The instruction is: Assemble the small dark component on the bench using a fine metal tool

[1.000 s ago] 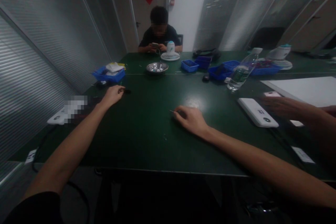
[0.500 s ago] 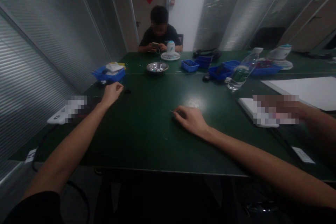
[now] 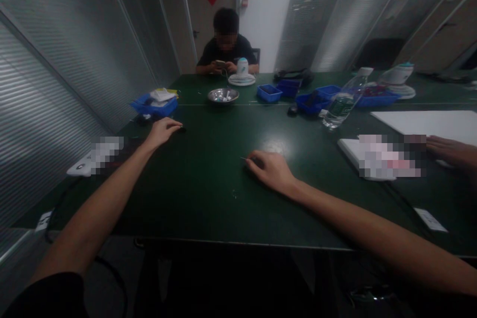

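Note:
On the left, my left hand [image 3: 163, 130] reaches over the table with thumb and fingertips together at a small dark object [image 3: 182, 129] lying on the green surface; its kind is too blurred to tell. Near the middle of the table, my right hand [image 3: 271, 169] rests with thumb and index finger pinched. A thin, light, needle-like piece [image 3: 243, 158] sticks out of that pinch to the left. The rest of it is hidden in my fingers.
A metal bowl [image 3: 222, 96] with small white pieces stands ahead, and a blue tray [image 3: 154, 104] is beyond my left hand. Behind on the right are blue bins [image 3: 269, 92] and a tilted plastic bottle [image 3: 338, 109]. Another person's hand [image 3: 450, 149] is at the right edge.
My left hand has moved slightly right, its fingers stretching to the small dark object. My right hand stays put. The other person's hand at the right has drawn back from the white device.

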Demonstrator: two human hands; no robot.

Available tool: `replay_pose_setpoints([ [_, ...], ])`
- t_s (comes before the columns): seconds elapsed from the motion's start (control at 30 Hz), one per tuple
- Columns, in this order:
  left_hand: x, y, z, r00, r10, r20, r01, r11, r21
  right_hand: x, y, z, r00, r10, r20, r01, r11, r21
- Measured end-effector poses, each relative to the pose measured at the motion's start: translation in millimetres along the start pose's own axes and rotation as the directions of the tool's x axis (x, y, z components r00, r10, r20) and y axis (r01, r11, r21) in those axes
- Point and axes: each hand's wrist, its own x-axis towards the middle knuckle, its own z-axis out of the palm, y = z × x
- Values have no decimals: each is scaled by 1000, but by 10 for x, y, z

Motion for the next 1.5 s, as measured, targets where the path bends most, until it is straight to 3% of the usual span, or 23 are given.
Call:
replay_pose_setpoints([
  [0.33, 27, -7, 17, 969, -242, 40, 244, 968, -62, 0, -2, -5, 1000, 5, 16, -5, 1000, 12],
  [0.57, 107, -64, 89, 928, -362, 89, 373, 896, -242, 0, 9, 7, 1000, 6, 11, -6, 1000, 2],
  [0.77, 119, -65, 152, 919, -392, 38, 388, 886, -253, 4, 11, 7, 1000, 1, 18, -1, 1000, -4],
  [0.9, 31, 26, 98, 971, -239, 25, 240, 966, -91, 4, 13, 8, 1000, 2, 13, -2, 1000, -19],
  [0.97, -30, 163, 84, 987, -128, 96, 134, 989, -66, 3, 5, 2, 1000, -3, 13, 3, 1000, -6],
  [1.03, -101, 387, 112, 976, -16, 215, 43, 991, -125, 0, -3, -5, 1000, -18, 18, 18, 1000, 14],
  [1.17, -309, 1037, 283, 873, 272, 406, -148, 939, -310, -7, -8, -7, 998, -51, 33, 51, 998, 22],
  [1.23, -442, 1356, 378, 790, 403, 462, -233, 895, -381, -14, -4, -3, 997, -75, 36, 74, 997, 18],
  [1.3, -564, 1595, 449, 733, 488, 473, -280, 851, -443, -24, -2, 2, 994, -105, 35, 104, 994, 15],
  [1.37, -652, 1729, 490, 700, 535, 472, -307, 823, -478, -33, -4, 6, 991, -127, 27, 127, 992, 6],
  [1.5, -713, 1773, 515, 692, 563, 452, -335, 805, -490, -45, -29, -7, 989, -147, 32, 147, 989, 7],
])
